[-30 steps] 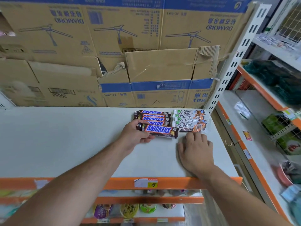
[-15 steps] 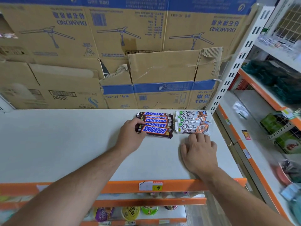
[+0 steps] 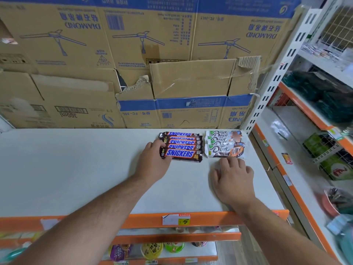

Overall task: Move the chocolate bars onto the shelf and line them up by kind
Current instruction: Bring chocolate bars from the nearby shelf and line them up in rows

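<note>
On the shelf (image 3: 76,169), five Snickers bars (image 3: 181,147) beside four Dove bars (image 3: 222,144); left hand (image 3: 152,163) pinches one, right hand (image 3: 234,180) flat.

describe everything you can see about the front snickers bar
The front Snickers bar is a long, glossy dark-brown wrapper with the blue-and-white logo facing up and crimped ends. It lies flat and crosswise on the white shelf, nearest the edge in a row of overlapping Snickers bars, its far side against the next one. The left hand grips its left end; its right end is free.
</note>
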